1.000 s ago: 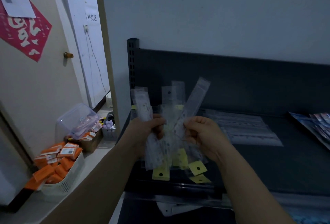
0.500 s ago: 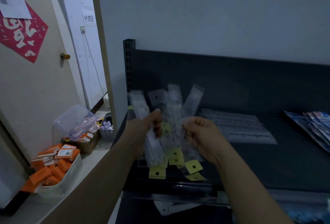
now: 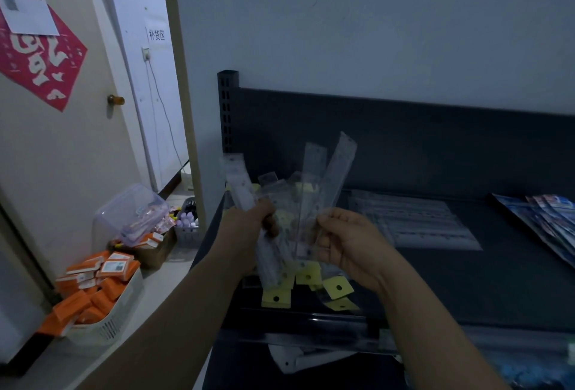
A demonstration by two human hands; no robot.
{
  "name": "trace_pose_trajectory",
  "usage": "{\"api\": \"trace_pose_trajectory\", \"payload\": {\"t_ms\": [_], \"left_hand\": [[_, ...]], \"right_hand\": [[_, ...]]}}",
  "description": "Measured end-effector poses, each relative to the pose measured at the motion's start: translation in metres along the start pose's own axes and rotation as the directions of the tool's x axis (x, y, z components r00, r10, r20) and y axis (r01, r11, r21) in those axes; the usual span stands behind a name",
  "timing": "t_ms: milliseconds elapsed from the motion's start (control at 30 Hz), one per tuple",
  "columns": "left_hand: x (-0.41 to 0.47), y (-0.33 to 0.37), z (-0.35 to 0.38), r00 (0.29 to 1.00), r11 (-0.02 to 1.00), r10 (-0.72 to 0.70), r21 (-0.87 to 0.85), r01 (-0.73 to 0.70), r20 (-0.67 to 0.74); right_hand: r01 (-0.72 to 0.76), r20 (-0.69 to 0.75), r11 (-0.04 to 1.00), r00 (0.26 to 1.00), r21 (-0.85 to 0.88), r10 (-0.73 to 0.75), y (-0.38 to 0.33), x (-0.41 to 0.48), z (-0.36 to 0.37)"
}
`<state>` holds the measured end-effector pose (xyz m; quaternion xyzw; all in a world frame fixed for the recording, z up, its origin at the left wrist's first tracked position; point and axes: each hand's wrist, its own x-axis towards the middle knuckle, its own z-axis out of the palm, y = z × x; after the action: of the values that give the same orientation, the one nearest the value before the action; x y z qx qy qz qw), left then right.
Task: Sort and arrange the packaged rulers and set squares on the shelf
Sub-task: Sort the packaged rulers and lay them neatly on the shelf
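Note:
A fanned bunch of clear packaged rulers (image 3: 314,181) with yellow hang tabs at their lower ends is held upright over the left end of the dark shelf (image 3: 466,290). My left hand (image 3: 249,228) grips the left side of the bunch, thumb over a ruler. My right hand (image 3: 348,243) pinches the right side of the same bunch. A flat stack of clear packaged rulers (image 3: 413,221) lies on the shelf behind my right hand.
Colourful flat packets (image 3: 541,218) lie at the shelf's right end. To the left, a white basket of orange boxes (image 3: 93,290), a clear plastic tub (image 3: 130,212) and a small grey basket (image 3: 186,228) sit on a ledge beside a door.
The bunch has fanned wider, with two rulers on the right sticking up higher. Both hands keep their hold in about the same place.

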<state>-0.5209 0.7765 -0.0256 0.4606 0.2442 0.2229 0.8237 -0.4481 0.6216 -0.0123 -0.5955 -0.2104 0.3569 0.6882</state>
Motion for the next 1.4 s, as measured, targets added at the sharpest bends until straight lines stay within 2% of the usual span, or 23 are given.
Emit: {"api": "trace_pose_trajectory", "payload": {"t_ms": [200,367,500,600,700,833,967,1033,1100,1167,1267,1333,1400], "left_hand": [[-0.001,-0.003,0.002,1.000,0.999,0.020,0.045,-0.020,-0.001],[0.010,0.016,-0.012,0.998,0.998,0.006,0.060,-0.002,-0.063],[0.007,0.021,-0.012,0.996,0.995,-0.084,0.046,0.085,-0.025],[0.007,0.017,-0.010,0.993,0.993,-0.104,0.070,0.100,0.059],[0.011,0.017,-0.010,0.983,0.994,-0.105,0.008,0.105,0.147],[0.021,0.020,-0.015,0.982,0.991,-0.113,-0.052,0.122,0.152],[0.021,0.017,-0.011,0.973,0.988,-0.086,-0.106,0.111,0.216],[0.017,0.013,-0.007,0.957,0.984,-0.098,-0.114,0.134,0.272],[0.013,0.007,-0.003,0.955,0.984,-0.138,-0.070,0.162,0.261],[0.011,-0.001,0.001,0.966,0.989,-0.149,0.035,0.144,0.210],[0.015,-0.010,0.000,0.983,0.989,-0.120,0.100,0.107,0.141],[0.013,-0.008,0.001,0.979,0.991,-0.127,0.069,0.118,0.157],[0.012,-0.005,0.003,0.975,0.988,-0.129,-0.060,0.142,0.183]], "right_hand": [[0.016,0.032,0.984,0.999,-0.177,-0.010,0.005,0.000,0.004],[-0.013,0.135,0.956,0.989,-0.292,0.054,0.006,-0.002,0.003],[-0.042,0.173,0.955,0.980,-0.293,0.096,0.004,-0.002,0.001],[-0.052,0.192,0.947,0.974,-0.316,0.118,0.001,-0.003,0.002],[-0.064,0.193,0.949,0.973,-0.309,0.128,-0.001,-0.003,-0.001],[-0.062,0.219,0.944,0.966,-0.324,0.139,-0.003,-0.004,-0.003],[-0.038,0.254,0.968,0.962,-0.248,0.103,-0.001,-0.003,0.000],[-0.015,0.225,0.981,0.973,-0.191,0.059,0.000,0.002,0.004],[0.011,0.174,0.985,0.985,-0.173,0.020,-0.002,0.006,0.007],[0.045,0.164,0.971,0.986,-0.236,-0.006,-0.004,0.009,0.009],[0.107,0.220,0.876,0.976,-0.469,-0.002,-0.006,0.008,0.013],[0.128,0.216,0.800,0.976,-0.587,0.002,-0.006,0.007,0.016],[0.142,0.182,0.790,0.983,-0.597,-0.038,-0.007,0.005,0.019]]}}
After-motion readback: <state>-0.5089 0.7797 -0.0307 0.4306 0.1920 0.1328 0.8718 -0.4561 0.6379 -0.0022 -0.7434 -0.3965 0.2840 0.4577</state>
